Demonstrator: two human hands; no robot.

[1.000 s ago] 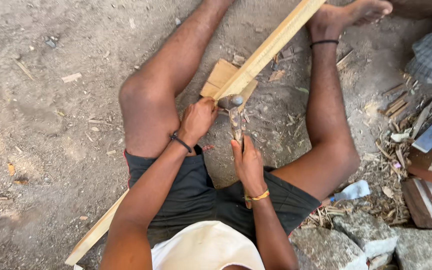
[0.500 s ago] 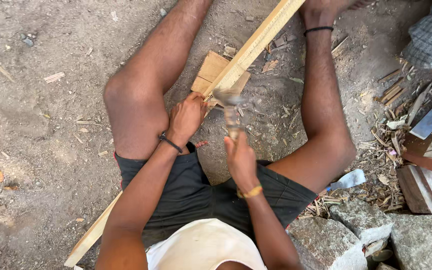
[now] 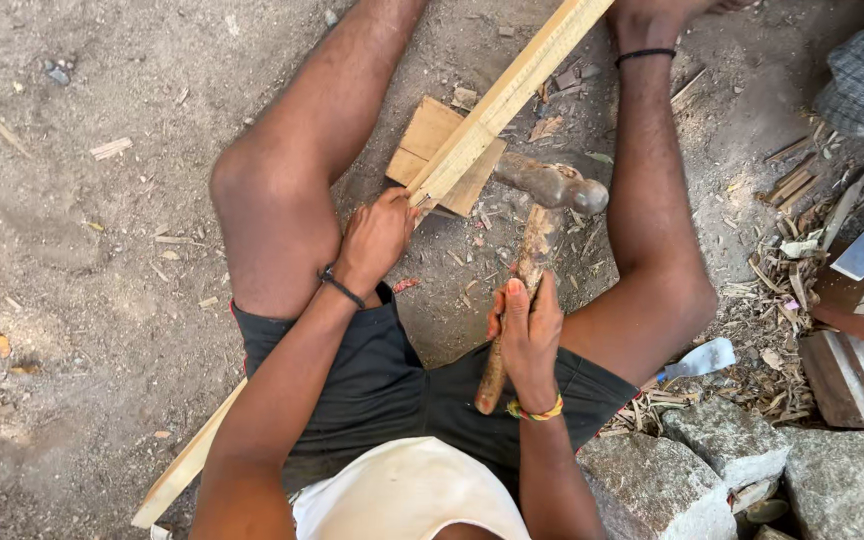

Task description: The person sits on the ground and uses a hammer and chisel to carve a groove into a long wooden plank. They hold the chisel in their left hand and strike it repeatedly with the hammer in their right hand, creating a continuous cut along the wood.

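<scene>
Looking down from the head camera, the person's sitting on the dirt ground (image 3: 82, 250) with legs spread, and the left hand (image 3: 377, 238) is clamped on a long pale wooden strip (image 3: 512, 95) that runs diagonally from top right down under the left leg, resting across a small flat wooden block (image 3: 430, 135). The right hand (image 3: 529, 335) is wrapped tight around the wooden handle of a hammer (image 3: 537, 235), its metal head up just beside the strip's right edge, not touching it. Off to the right there's a pile of wood scraps (image 3: 792, 260) and some grey stones (image 3: 692, 470), well apart from both hands.
</scene>
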